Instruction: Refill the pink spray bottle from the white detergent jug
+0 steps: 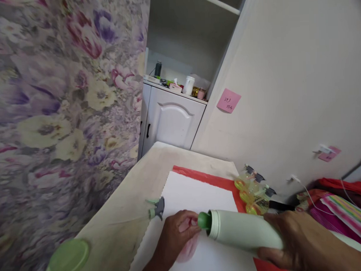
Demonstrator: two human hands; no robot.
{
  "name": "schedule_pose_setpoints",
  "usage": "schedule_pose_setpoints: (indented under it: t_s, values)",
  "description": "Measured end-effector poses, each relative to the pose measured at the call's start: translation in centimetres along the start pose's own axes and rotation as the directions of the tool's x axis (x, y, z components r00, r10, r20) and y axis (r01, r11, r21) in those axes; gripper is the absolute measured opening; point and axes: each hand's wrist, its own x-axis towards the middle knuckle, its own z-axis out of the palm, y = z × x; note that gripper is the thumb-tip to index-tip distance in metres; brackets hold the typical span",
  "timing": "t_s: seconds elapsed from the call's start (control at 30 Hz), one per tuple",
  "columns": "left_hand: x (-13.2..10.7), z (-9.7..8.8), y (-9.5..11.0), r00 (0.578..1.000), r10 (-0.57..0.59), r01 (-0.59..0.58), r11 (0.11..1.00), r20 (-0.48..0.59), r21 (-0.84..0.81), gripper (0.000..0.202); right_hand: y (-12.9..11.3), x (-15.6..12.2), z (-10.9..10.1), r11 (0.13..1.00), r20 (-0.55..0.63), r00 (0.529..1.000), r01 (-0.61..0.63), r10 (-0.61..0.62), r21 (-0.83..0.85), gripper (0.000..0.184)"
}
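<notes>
My left hand [178, 234] is closed around the upper part of a pink see-through bottle [188, 250], which is partly hidden by my fingers. In my right hand [293, 236] is a pale green bottle [241, 230], tipped on its side with its threaded mouth towards my left hand. A darker green piece [203, 221] sits at that mouth, right by my left fingertips; I cannot tell whether it is a spout or a funnel. A grey and green spray head [157, 208] lies to the left of my left hand. Nearer the bottom left is a round green lid [68, 258].
White paper [197, 190] over a red sheet [205, 176] covers part of the cream table [123, 200]. Several yellow see-through spray bottles [250, 190] stand at the right edge. A floral curtain [64, 116] hangs at left. Colourful fabric [346, 216] is piled at right.
</notes>
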Motion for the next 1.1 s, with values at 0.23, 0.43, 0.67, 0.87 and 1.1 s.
schedule_pose_setpoints:
  t_s: [0.23, 0.43, 0.67, 0.87, 1.1]
  values:
    - [0.00, 0.20, -0.15, 1.000, -0.004, 0.004, 1.000, 0.005, -0.003, 0.010, 0.01, 0.29, -0.09, 1.000, 0.005, 1.000, -0.015, 0.015, -0.026, 0.033]
    - [0.06, 0.31, 0.03, 1.000, 0.002, -0.002, 1.000, 0.006, -0.005, 0.010, -0.25, 0.30, -0.48, 1.000, 0.015, 1.000, -0.011, 0.011, -0.020, 0.036]
    - [0.02, 0.34, -0.22, 1.000, -0.011, 0.011, 1.000, 0.002, -0.018, 0.010, -0.68, 0.26, -0.82, 0.999, 0.030, 0.999, -0.029, 0.030, -0.028, 0.039]
    - [-0.07, 0.48, -0.57, 1.000, -0.015, 0.016, 0.999, 0.012, -0.051, 0.012, -0.36, 0.22, -0.57, 1.000, 0.019, 1.000, -0.003, 0.003, -0.021, 0.037]
    - [0.01, 0.41, -0.58, 1.000, -0.011, 0.012, 0.998, 0.015, -0.054, 0.011, -0.48, 0.16, -0.90, 1.000, 0.027, 1.000, 0.008, -0.008, -0.015, 0.038]
